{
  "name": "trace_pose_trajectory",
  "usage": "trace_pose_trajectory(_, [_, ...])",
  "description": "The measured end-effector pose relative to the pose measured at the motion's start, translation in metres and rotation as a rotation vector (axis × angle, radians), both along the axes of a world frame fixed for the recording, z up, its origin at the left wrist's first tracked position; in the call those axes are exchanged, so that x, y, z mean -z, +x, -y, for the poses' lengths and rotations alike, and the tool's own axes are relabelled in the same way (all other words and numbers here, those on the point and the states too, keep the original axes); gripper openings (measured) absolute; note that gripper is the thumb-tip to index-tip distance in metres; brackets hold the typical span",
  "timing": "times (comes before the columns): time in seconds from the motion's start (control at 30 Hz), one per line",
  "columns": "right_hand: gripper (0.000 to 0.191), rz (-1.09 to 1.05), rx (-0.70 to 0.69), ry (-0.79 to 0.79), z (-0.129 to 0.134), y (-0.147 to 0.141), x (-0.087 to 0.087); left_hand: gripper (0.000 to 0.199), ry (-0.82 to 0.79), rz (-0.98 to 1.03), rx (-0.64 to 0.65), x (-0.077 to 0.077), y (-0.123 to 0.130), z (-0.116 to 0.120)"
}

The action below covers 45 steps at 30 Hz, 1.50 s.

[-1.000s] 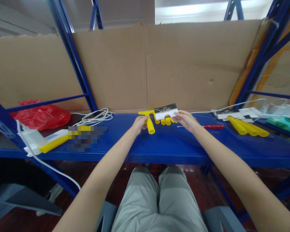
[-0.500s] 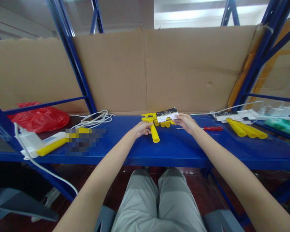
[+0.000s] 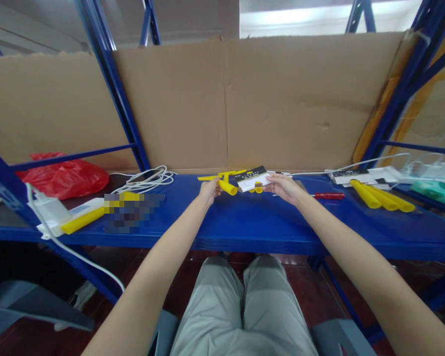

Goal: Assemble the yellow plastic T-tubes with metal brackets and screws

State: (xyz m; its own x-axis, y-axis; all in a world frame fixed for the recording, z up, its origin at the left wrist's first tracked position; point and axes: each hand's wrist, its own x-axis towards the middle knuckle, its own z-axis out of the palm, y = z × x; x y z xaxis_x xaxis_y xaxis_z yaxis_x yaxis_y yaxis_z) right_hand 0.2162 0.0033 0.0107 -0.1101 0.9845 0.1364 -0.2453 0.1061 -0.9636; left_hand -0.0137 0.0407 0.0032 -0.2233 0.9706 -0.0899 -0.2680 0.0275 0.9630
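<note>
In my left hand [image 3: 209, 191], closed around it, is a yellow plastic tool [image 3: 228, 187] with a tubular handle and a thin crosspiece; the hollow end points right and toward me. Just right of it, my right hand [image 3: 284, 187] pinches the edge of a black-and-white printed card [image 3: 252, 179], tilted up on its left. Whether the card is a flat sheet or a thin packet I cannot tell. Behind and below the card, more yellow tube ends [image 3: 258, 187] show, partly hidden.
A red-handled screwdriver [image 3: 330, 196] lies right of my right hand. Farther right are several yellow tubes [image 3: 381, 198] and white packets. White cable [image 3: 148, 182], a red plastic bag [image 3: 65, 175] and a white adapter [image 3: 52, 207] occupy the left. Cardboard [image 3: 170, 109] walls the back of the blue shelf [image 3: 252, 222].
My left hand has moved up, and the yellow tool has swung so its tube end is higher and farther left. The card in my right hand is tilted more steeply.
</note>
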Motion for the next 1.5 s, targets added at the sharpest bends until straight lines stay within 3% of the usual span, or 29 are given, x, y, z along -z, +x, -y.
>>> trace_pose_trajectory(0.5, [0.009,0.001,-0.180,0.021,0.006,-0.017,0.013,0.010,0.058,-0.020,0.049,-0.001,0.003,0.003])
trace_pose_trajectory(0.7, [0.005,-0.016,-0.228,0.045,0.005,-0.020,0.018,0.008,0.060,-0.042,0.153,0.007,0.003,-0.003])
trace_pose_trajectory(1.0, [0.004,-0.038,-0.239,0.067,0.009,-0.026,0.017,0.006,0.025,0.021,0.146,0.015,0.003,-0.012])
trace_pose_trajectory(1.23, [0.007,-0.020,-0.203,0.057,0.008,-0.032,0.018,0.013,-0.023,0.020,0.196,0.008,0.008,-0.004])
trace_pose_trajectory(1.37, [0.013,0.053,-0.111,0.045,0.002,-0.034,0.017,0.016,-0.039,0.006,0.254,0.005,0.009,0.002])
trace_pose_trajectory(1.5, [0.011,0.131,-0.104,0.050,-0.009,-0.038,0.013,0.018,-0.030,-0.006,0.246,0.004,0.009,0.002])
